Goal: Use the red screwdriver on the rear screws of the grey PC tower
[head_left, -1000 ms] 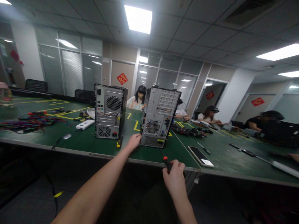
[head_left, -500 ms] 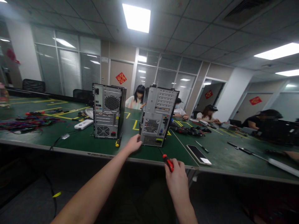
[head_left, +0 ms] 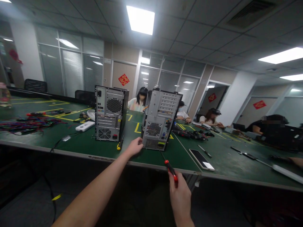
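Note:
A grey computer case (head_left: 151, 115) stands upright on the green table, its rear panel facing me. My left hand (head_left: 135, 147) grips the lower left edge of this case, its fingers curled and partly hidden. Below the case, near the table's front edge, my right hand (head_left: 180, 192) is closed on the handle end of a red and black screwdriver (head_left: 171, 170). The shaft points up and left toward the bottom of the case; I cannot tell whether the tip touches it. To the left stands a second computer case (head_left: 109, 115), also rear side toward me.
A yellow and black screwdriver (head_left: 120, 143) lies beside the second case. Right of me are a phone (head_left: 201, 159) and a thin tool (head_left: 204, 150). A white device (head_left: 85, 126) and a heap of cables (head_left: 28, 125) lie left. Several people sit beyond the table.
My right hand has moved slightly down and toward me along the screwdriver's handle, showing more of it. My left hand stays at the case's edge.

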`<action>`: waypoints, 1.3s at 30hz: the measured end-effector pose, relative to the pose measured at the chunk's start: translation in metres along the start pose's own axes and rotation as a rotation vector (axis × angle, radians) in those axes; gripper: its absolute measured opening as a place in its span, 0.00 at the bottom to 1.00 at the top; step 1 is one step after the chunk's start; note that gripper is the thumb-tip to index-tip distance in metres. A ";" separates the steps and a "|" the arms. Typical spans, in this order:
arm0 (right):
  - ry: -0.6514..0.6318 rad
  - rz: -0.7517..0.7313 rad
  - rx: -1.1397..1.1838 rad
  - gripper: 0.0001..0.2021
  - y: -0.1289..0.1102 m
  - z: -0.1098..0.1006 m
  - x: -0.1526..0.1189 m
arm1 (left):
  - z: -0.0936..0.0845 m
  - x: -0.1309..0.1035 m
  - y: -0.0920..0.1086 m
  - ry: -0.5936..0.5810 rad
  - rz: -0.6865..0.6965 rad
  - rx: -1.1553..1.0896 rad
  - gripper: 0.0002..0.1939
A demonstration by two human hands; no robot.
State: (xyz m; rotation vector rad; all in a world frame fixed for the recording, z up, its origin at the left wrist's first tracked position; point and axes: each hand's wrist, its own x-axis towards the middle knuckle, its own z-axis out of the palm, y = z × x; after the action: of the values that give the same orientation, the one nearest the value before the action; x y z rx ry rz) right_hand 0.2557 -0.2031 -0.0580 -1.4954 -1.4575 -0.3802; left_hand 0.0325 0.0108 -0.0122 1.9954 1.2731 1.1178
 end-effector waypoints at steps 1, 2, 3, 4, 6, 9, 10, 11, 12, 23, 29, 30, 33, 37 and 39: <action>0.065 -0.066 -0.006 0.20 0.002 0.002 -0.002 | 0.000 0.001 -0.001 0.004 -0.001 0.001 0.09; 0.116 -0.119 -0.017 0.19 0.003 0.004 -0.004 | 0.001 0.001 -0.002 0.009 -0.002 0.002 0.09; 0.161 -0.156 -0.027 0.17 0.003 0.006 -0.005 | 0.001 0.002 -0.003 0.012 -0.001 -0.001 0.09; 0.191 -0.177 -0.033 0.16 0.003 0.008 -0.007 | 0.002 0.002 -0.004 0.011 0.000 -0.005 0.09; 0.220 -0.193 -0.030 0.16 0.003 0.011 -0.010 | 0.002 0.002 -0.006 0.011 0.005 -0.012 0.09; 0.212 -0.190 0.000 0.16 0.002 0.012 -0.014 | 0.001 0.002 -0.005 0.027 0.019 -0.008 0.09; 0.211 -0.185 0.013 0.16 0.002 0.012 -0.015 | 0.001 0.002 -0.004 0.033 0.021 -0.005 0.09; 0.211 -0.178 0.027 0.15 0.002 0.012 -0.016 | 0.001 0.001 -0.004 0.037 0.021 -0.003 0.09; 0.211 -0.173 0.039 0.14 0.003 0.011 -0.016 | 0.000 0.001 -0.003 0.037 0.021 -0.003 0.09; 0.257 -0.274 0.011 0.17 0.009 0.012 -0.017 | -0.003 -0.002 0.003 0.024 -0.014 -0.020 0.09; 0.248 -0.225 0.021 0.13 0.010 0.011 -0.019 | -0.007 -0.004 0.010 0.022 -0.029 -0.030 0.09; 0.248 -0.226 0.023 0.12 0.010 0.010 -0.019 | -0.007 -0.004 0.010 0.022 -0.034 -0.029 0.10; 0.229 -0.222 0.034 0.11 0.009 0.010 -0.018 | -0.006 -0.003 0.008 0.024 -0.038 -0.031 0.10; 0.243 -0.224 0.025 0.12 0.007 0.011 -0.018 | -0.004 -0.001 0.004 0.028 -0.034 -0.043 0.10; 0.255 -0.232 0.018 0.13 0.006 0.012 -0.019 | -0.003 0.000 0.003 0.036 -0.028 -0.041 0.10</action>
State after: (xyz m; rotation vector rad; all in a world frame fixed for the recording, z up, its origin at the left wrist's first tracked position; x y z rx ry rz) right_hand 0.2522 -0.2035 -0.0806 -1.2160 -1.4265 -0.6710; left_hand 0.0309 0.0094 -0.0081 1.9305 1.2823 1.1626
